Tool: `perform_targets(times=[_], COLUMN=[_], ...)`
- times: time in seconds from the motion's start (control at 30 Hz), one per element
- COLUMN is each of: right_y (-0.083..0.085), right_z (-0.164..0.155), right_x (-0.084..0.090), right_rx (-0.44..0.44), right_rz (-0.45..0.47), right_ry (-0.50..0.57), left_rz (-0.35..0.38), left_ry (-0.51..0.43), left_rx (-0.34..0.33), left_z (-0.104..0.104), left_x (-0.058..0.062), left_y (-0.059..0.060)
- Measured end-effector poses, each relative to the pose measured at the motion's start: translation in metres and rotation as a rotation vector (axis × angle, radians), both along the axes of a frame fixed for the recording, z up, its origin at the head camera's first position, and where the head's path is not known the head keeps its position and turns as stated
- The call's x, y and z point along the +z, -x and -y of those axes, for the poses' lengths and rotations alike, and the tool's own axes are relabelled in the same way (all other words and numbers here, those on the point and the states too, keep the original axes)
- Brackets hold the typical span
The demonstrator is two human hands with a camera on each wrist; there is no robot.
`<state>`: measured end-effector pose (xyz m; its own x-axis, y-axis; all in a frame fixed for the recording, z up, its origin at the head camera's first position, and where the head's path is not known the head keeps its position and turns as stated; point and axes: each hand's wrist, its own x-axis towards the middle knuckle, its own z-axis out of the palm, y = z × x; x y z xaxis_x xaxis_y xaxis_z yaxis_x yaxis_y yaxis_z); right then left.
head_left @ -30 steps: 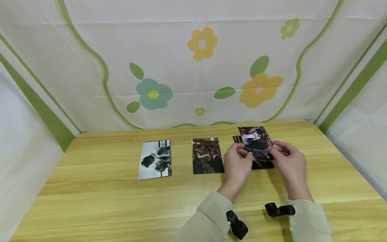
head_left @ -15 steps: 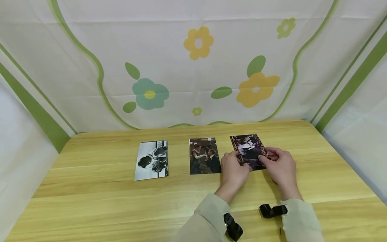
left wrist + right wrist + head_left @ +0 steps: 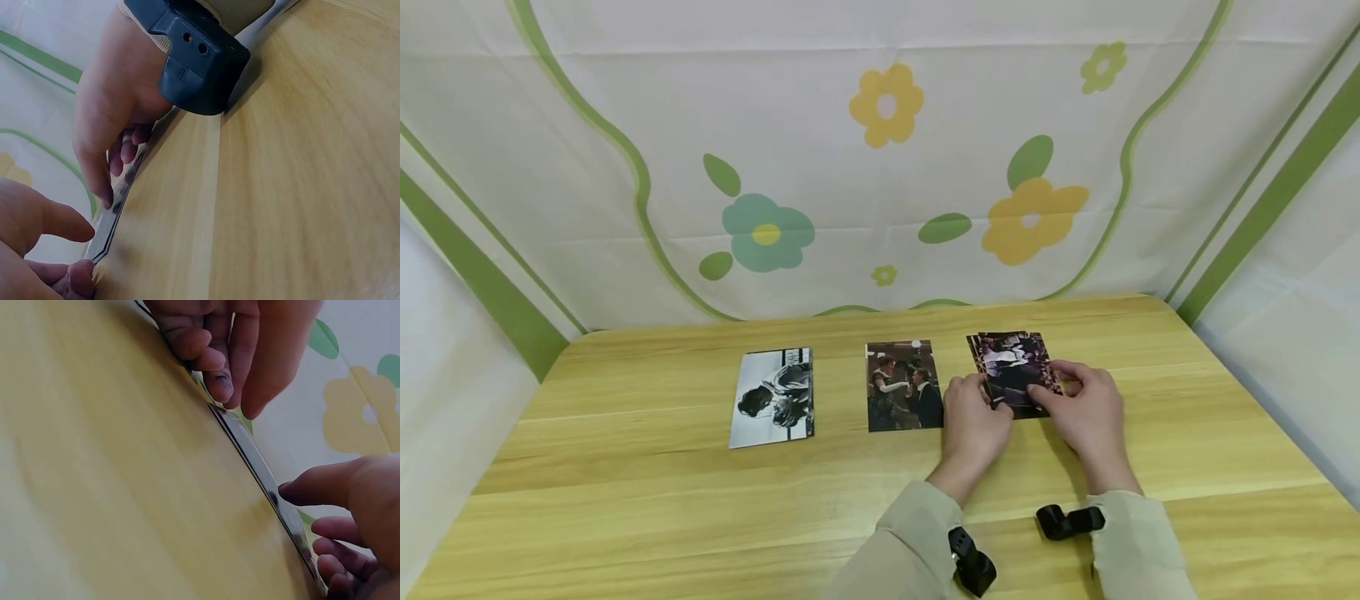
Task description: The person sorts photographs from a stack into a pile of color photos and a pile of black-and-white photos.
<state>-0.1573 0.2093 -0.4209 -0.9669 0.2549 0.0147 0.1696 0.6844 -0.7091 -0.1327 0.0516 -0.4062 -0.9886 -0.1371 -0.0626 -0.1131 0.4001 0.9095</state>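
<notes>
Both hands meet at a thin stack of colour photos (image 3: 1009,370) lying almost flat on the wooden table (image 3: 647,492), right of centre. My left hand (image 3: 977,398) pinches the stack's near left corner. In the left wrist view its thumb and forefinger (image 3: 82,251) close on the stack's edge (image 3: 112,212). My right hand (image 3: 1060,392) holds the right edge, thumb on top, fingers curled at the side (image 3: 115,187). The right wrist view shows the stack edge-on (image 3: 256,465) between the left hand (image 3: 215,362) and the right hand (image 3: 312,515).
A colour photo (image 3: 903,385) lies just left of the stack, and a black-and-white photo (image 3: 771,398) lies further left. A flowered cloth (image 3: 880,167) hangs behind the table and at both sides. Black camera mounts sit on both wrists (image 3: 1067,521).
The top photo, held tilted above another photo one second ago, has come down onto it. Both hands sank with it and shifted slightly left, keeping hold of the edges.
</notes>
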Motion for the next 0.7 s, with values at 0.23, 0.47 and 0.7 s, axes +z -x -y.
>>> perform_targets(times=[0.23, 0.47, 0.7], right_y=[-0.0003, 0.0008, 0.0003], right_z=[-0.0028, -0.0031, 0.0019], right_x=[0.0000, 0.0000, 0.0061], right_rx=[0.031, 0.069, 0.006], right_rz=[0.025, 0.046, 0.038], right_ry=[-0.020, -0.035, 0.040], left_rz=[0.017, 0.000, -0.024], left_ry=[0.009, 0.021, -0.073], left_rx=[-0.010, -0.013, -0.010], left_z=[0.0008, 0.0002, 0.0078], left_x=[-0.0013, -0.0022, 0.0020], left_y=[0.0006, 0.0012, -0.0035])
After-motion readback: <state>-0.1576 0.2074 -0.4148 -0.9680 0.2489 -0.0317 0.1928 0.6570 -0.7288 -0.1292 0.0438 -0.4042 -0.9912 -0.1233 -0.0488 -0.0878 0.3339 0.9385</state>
